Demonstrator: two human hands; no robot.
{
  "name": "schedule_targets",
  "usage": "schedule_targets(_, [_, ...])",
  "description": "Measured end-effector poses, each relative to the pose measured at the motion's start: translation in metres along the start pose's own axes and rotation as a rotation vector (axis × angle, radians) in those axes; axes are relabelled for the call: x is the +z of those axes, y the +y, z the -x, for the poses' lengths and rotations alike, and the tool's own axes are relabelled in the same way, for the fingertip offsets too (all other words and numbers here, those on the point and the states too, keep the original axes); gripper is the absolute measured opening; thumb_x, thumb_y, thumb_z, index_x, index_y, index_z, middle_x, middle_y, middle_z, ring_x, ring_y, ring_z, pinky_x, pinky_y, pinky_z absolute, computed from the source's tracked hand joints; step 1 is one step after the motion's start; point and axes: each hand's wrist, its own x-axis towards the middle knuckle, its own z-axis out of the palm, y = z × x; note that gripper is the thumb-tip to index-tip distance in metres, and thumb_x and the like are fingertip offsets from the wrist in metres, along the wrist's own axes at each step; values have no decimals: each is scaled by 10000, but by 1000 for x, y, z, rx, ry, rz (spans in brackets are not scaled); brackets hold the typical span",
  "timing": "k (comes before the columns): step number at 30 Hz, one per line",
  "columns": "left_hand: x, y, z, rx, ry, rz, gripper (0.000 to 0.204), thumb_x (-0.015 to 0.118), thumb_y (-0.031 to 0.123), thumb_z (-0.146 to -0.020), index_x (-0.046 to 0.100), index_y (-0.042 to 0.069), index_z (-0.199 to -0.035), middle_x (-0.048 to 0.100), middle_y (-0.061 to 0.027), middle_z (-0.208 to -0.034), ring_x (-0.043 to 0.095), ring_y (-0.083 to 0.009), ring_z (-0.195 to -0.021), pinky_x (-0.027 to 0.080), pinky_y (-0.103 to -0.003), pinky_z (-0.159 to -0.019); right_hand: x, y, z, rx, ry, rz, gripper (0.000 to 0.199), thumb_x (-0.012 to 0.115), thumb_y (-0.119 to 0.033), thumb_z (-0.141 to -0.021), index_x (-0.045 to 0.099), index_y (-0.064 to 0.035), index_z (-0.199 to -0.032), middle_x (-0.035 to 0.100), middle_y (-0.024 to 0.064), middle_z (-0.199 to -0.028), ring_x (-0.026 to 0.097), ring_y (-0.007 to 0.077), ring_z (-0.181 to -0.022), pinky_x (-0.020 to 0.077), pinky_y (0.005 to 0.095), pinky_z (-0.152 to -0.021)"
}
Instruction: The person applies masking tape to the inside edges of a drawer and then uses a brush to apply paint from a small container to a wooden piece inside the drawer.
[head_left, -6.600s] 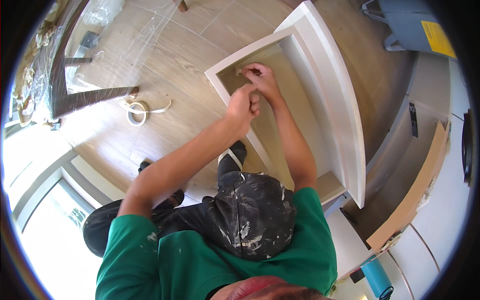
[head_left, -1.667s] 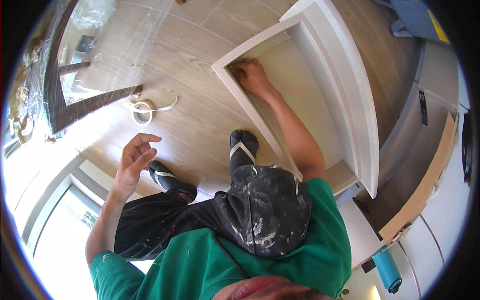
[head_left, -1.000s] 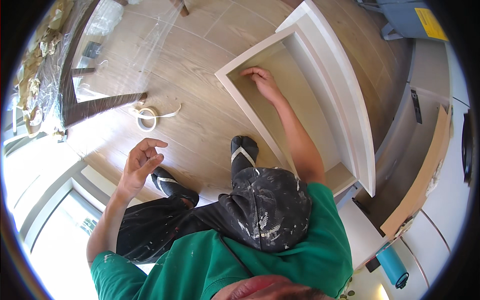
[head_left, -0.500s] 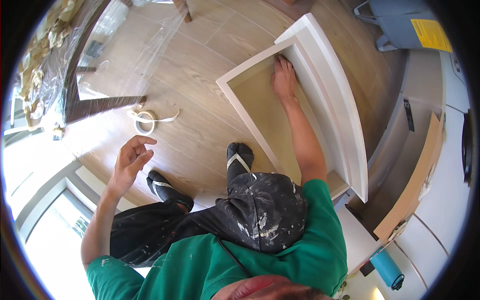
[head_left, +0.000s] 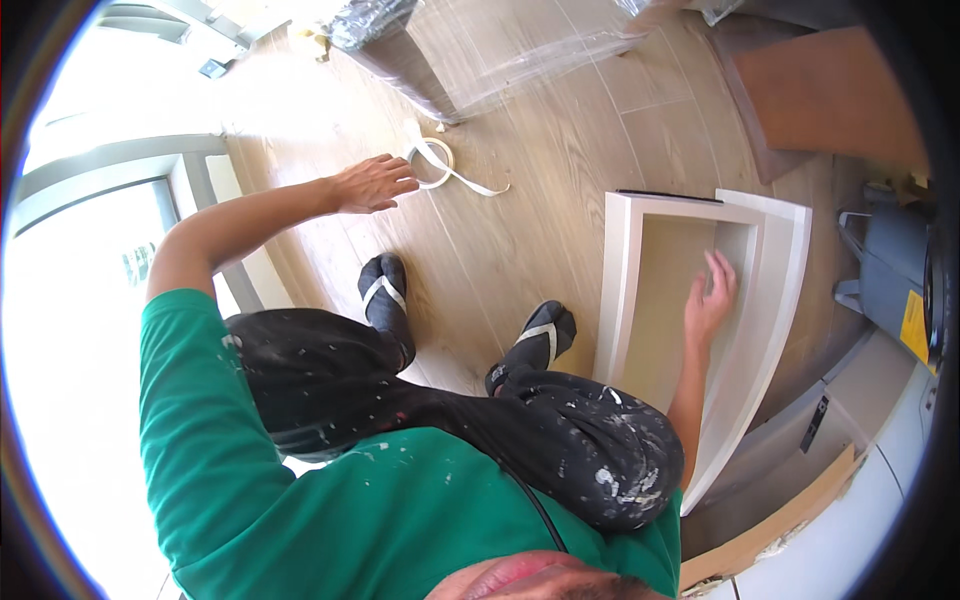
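Observation:
A roll of masking tape (head_left: 448, 153) lies on the wooden floor, with a loose strip trailing off it to the right. My left hand (head_left: 378, 185) reaches just beside the roll, palm down, fingers stretched out and holding nothing; its fingertips come close to the roll's left edge, and whether they touch it I cannot tell. To my right rests a pale, shallow drawer (head_left: 619, 275) with a whitish front panel (head_left: 775, 330) along its right side. Over its inside is my right hand (head_left: 710, 297), empty, its fingers apart and slightly bent.
Plastic-wrapped furniture (head_left: 415, 75) stands at the far side. A brown panel (head_left: 835, 100) fills the upper right, near a grey-blue folded object (head_left: 890, 250) with a yellow label. At lower right is an opened cabinet (head_left: 800, 440). My sandalled feet (head_left: 385, 290) are between tape and drawer.
The view has swung, so floor and drawer appear shifted. My left hand has stretched out toward the tape roll. My right hand has come away from the drawer's far inside corner, fingers spreading.

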Motion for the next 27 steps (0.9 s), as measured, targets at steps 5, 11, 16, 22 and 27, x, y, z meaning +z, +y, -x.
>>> schedule_targets(5, [45, -42, -23, 133, 155, -102, 319, 773, 185, -872, 655, 72, -1146, 639, -97, -1210, 580, -277, -1216, 472, -441, -1047, -63, -53, -3, 174, -61, -110, 302, 624, -125, -1014, 701, -40, -1294, 644, 138, -1387, 605, 283, -1268, 488, 379, -1024])
schedule_targets(11, [-32, 7, -57, 93, -137, 719, 252, 753, 213, -924, 659, 36, -1077, 669, -104, -1016, 641, -261, -997, 519, -440, -849, -121, -145, -27, 210, 2, -145, 296, 590, -60, -1012, 706, -10, -1280, 667, 130, -1321, 618, 252, -1227, 502, 350, -986])
schedule_targets(16, [-218, 55, -95, 239, -487, 1115, 261, 749, 248, -971, 649, 24, -1059, 637, -41, -954, 587, -155, -906, 488, -342, -826, -186, -225, -23, 341, -86, -306, 250, 636, -106, -1019, 718, -7, -1233, 706, 137, -1215, 661, 229, -1134, 502, 349, -999])
schedule_targets(22, [-313, 160, -87, 341, -96, 1516, 178, 724, 89, -974, 636, 42, -1122, 692, -32, -1075, 638, -118, -1026, 486, -305, -921, -260, -340, 50, 543, -147, -478, 371, 723, -219, -988, 683, -32, -1306, 700, 146, -1205, 658, 278, -1135, 501, 395, -1011])
schedule_targets(27, [-305, 261, -67, 370, -346, 1844, 389, 608, 28, -1010, 546, -8, -1393, 671, -95, -1307, 653, -195, -1187, 517, -376, -1031, -237, -439, 119, 647, 235, -302, 614, 807, -275, -921, 584, -69, -1455, 630, 144, -1362, 587, 310, -1273, 454, 418, -1090])
